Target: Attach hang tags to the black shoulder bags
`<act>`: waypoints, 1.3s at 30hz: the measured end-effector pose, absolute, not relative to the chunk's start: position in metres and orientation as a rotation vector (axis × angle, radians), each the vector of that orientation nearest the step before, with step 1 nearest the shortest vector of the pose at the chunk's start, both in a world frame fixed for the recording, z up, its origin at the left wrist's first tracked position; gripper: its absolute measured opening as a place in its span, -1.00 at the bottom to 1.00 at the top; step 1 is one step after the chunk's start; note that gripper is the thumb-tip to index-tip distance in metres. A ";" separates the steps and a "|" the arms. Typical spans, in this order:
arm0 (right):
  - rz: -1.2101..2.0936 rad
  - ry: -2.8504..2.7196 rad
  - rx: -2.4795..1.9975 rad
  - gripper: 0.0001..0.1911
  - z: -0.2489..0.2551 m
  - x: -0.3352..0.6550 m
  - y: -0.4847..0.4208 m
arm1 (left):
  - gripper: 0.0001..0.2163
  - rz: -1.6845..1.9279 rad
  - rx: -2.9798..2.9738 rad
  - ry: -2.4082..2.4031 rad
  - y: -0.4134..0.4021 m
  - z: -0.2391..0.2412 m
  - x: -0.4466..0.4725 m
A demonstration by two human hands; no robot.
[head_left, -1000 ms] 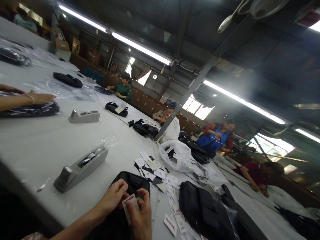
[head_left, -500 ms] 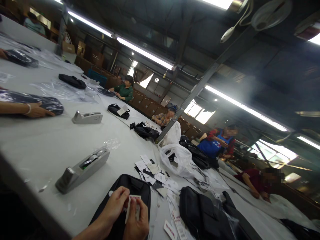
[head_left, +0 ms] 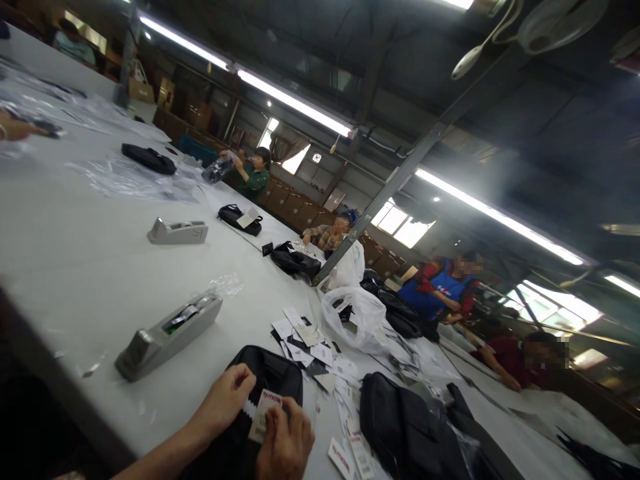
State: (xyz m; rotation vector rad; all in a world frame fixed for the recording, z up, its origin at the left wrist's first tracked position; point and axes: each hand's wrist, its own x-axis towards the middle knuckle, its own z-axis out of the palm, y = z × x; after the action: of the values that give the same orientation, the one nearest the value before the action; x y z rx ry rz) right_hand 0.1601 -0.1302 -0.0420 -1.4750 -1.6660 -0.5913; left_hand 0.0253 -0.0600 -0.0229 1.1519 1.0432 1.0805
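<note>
My left hand (head_left: 223,403) and my right hand (head_left: 284,443) meet at the bottom of the view, both pinched on a small white paper tag (head_left: 265,413) with red print. They hold it just over a black bag (head_left: 260,383) that lies on the white table (head_left: 75,267) in front of me. Loose paper tags (head_left: 305,333) are scattered just beyond the bag.
A grey tape dispenser (head_left: 167,335) lies left of my hands, a second one (head_left: 177,231) farther back. Another black bag (head_left: 405,427) sits to my right, with a white plastic bag (head_left: 355,317) behind it. Several other people work along the table's far side.
My hands have turned the tag from upright to lying flatter over the bag. The co-worker's arm and wrapped bag at the left have left the view.
</note>
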 end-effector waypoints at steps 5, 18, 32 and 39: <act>-0.357 -2.119 -1.185 -0.75 -0.015 0.153 -0.126 | -0.79 1.014 1.031 0.876 -0.034 -0.003 0.023; 0.680 -1.222 -1.371 -0.72 -0.024 0.148 -0.095 | -0.72 1.006 0.925 0.679 -0.026 -0.007 0.029; 0.916 -0.972 -1.312 -0.66 -0.019 0.150 -0.086 | -0.78 0.904 1.430 0.862 -0.034 -0.001 0.014; 0.957 -1.041 -1.301 -0.69 -0.017 0.149 -0.086 | -0.80 0.867 1.411 0.810 -0.038 -0.008 0.015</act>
State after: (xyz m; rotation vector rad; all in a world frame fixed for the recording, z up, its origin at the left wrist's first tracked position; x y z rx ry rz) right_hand 0.1485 -0.0858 -0.0168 -1.3006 -1.0407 0.9568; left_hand 0.0153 -0.0382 -0.0077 1.4112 0.8102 0.8666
